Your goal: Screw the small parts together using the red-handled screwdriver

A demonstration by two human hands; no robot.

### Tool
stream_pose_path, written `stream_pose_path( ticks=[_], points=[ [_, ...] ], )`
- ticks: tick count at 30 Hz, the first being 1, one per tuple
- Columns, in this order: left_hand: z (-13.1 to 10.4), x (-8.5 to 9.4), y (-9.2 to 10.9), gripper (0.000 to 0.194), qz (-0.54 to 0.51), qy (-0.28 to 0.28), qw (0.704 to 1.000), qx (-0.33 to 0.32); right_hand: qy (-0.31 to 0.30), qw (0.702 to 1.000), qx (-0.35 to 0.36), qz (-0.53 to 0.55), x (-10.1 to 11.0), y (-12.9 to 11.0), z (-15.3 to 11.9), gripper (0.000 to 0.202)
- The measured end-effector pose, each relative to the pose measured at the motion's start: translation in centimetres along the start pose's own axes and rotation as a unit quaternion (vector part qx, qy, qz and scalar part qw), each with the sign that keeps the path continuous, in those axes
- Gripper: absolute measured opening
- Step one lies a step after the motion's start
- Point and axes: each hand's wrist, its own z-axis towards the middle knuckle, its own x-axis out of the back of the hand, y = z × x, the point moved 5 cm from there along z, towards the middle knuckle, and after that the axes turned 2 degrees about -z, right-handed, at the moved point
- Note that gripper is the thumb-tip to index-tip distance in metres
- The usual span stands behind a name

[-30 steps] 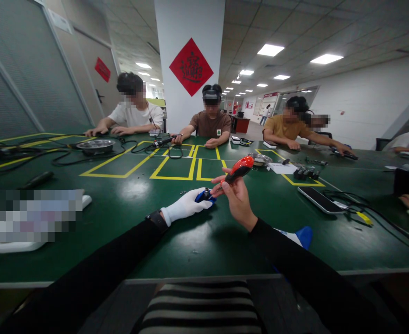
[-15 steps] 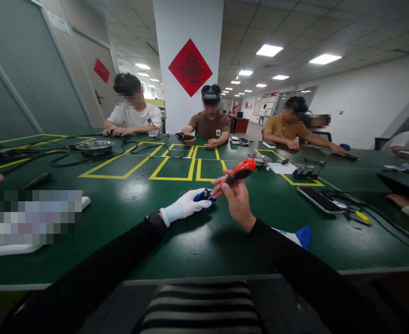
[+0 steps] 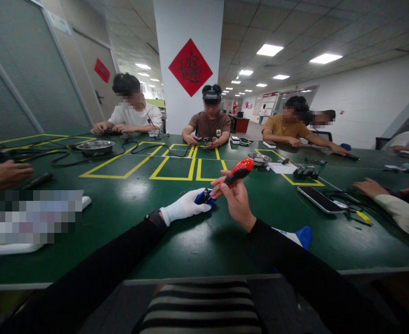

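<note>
My left hand (image 3: pixel 185 205) wears a white glove with blue-coated fingers and is closed around a small dark part with a metal stub (image 3: pixel 206 192) on top. My right hand (image 3: pixel 238 202), bare, pinches a screwdriver (image 3: pixel 239 170) with a red and black handle. The handle tilts up to the right, and the shaft points down-left towards the dark part; fingers partly hide its tip. Whether the tip touches the part, I cannot tell. A second white and blue glove (image 3: pixel 303 236) lies on the green table (image 3: pixel 190 260), partly under my right forearm.
A phone (image 3: pixel 319 199) and cables lie to the right, a pixelated white-edged object (image 3: pixel 39 218) to the left. Metal bowls (image 3: pixel 95 147) and black parts (image 3: pixel 305 172) stand farther back. Co-workers sit around the table; a hand (image 3: pixel 8 176) reaches in at left, another (image 3: pixel 369 188) at right.
The screwdriver handle has shifted slightly left, and the dark part has turned a little in my left hand. Co-workers' hands have moved in at both sides; the person opposite has brought both hands together.
</note>
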Motion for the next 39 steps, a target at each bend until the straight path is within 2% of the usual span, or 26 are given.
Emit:
stream_pose_path(
  ticks=[10, 15, 27, 31, 39],
  points=[
    [-0.03, -0.2, -0.07, 0.039, 0.005, 0.006, 1.0, 0.015, -0.023, 1.0, 0.005, -0.002, -0.12, -0.03, -0.21, 0.032],
    [0.05, -0.32, -0.15, 0.035, -0.005, 0.007, 1.0, 0.002, -0.04, 0.999, 0.004, 0.001, -0.2, 0.09, -0.25, 0.032],
    [0.12, -0.37, 0.31, 0.027, 0.007, 0.009, 1.0, -0.001, -0.012, 1.0, -0.003, 0.008, 0.05, 0.15, -0.09, 0.032],
    [0.09, -0.43, 0.2, 0.029, 0.002, 0.006, 1.0, 0.02, -0.012, 1.0, 0.003, 0.01, 0.05, 0.08, -0.1, 0.03],
    [0.2, -0.51, -0.18, 0.031, -0.005, 0.005, 1.0, 0.017, -0.02, 0.999, 0.015, 0.025, -0.04, 0.09, -0.03, 0.028]
  ],
)
